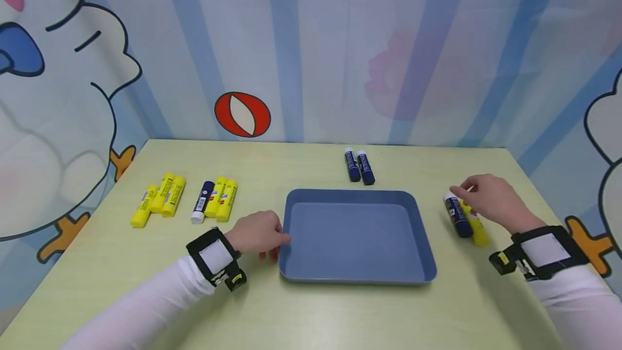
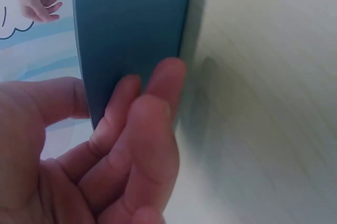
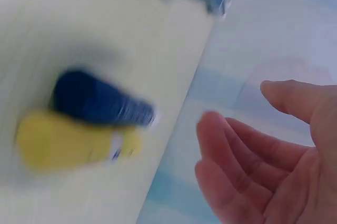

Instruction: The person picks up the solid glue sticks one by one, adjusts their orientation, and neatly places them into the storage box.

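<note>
A blue-grey rectangular tray (image 1: 357, 239) lies in the middle of the table. At its left rim my left hand (image 1: 257, 233) pinches the edge; the left wrist view has the thumb inside and the fingers along the outer wall (image 2: 131, 24). Over on the right, my right hand (image 1: 498, 200) hovers above a dark blue glue stick (image 1: 458, 217) and a yellow glue stick (image 1: 479, 231) lying side by side. The right wrist view shows both sticks, blurred, apart from the hand (image 3: 263, 166), whose thumb and fingers are spread with nothing between them.
Behind the tray lie two dark blue glue sticks (image 1: 359, 166). Left of it, a dark blue stick (image 1: 202, 202) lies beside two yellow sticks (image 1: 221, 199). Farther left are three yellow glue sticks (image 1: 157, 199). A printed curtain (image 1: 320, 58) hangs behind the table.
</note>
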{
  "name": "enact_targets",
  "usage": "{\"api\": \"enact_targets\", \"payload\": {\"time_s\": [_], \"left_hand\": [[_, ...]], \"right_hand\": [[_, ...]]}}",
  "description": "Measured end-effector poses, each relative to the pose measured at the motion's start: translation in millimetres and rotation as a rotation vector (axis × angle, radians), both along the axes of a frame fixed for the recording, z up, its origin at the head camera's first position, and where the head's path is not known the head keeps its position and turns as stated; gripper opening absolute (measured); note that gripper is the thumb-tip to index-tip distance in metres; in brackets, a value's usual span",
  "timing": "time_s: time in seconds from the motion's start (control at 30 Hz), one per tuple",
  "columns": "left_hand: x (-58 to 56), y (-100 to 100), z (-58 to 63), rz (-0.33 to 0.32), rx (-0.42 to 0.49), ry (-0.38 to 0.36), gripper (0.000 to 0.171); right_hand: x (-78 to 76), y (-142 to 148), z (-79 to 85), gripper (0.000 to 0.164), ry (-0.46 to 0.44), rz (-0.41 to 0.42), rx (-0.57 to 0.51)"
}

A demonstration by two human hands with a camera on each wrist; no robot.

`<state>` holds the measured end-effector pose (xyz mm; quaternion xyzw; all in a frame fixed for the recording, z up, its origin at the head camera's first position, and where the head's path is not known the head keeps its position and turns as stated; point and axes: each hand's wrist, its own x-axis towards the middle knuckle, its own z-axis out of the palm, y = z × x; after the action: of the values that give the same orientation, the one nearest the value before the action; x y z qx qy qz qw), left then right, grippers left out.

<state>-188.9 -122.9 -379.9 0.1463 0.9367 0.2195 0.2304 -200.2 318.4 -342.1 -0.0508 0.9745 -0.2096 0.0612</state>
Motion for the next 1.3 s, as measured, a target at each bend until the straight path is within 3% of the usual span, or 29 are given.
{"api": "enact_targets", "payload": {"time_s": [0.13, 0.37, 1.03, 1.3], "left_hand": [[-2.1, 1, 0.0, 0.007, 0.001, -0.012, 0.033], [0.1, 1, 0.0, 0.011, 0.015, -0.014, 0.034], [0.4, 0, -1.8, 0.015, 0.015, -0.015, 0.035], [0.6, 0, -1.5, 0.032, 0.009, -0.025, 0.035]], "right_hand": [[0.0, 20, -4.9, 0.052, 0.005, -0.053, 0.062], [0.9, 39, -20.6, 0.056, -0.084, -0.097, 0.081], [-3.0, 41, -46.6, 0.059, -0.174, -0.159, 0.05], [-4.0, 43, -45.1, 0.058, -0.24, -0.171, -0.052]]}}
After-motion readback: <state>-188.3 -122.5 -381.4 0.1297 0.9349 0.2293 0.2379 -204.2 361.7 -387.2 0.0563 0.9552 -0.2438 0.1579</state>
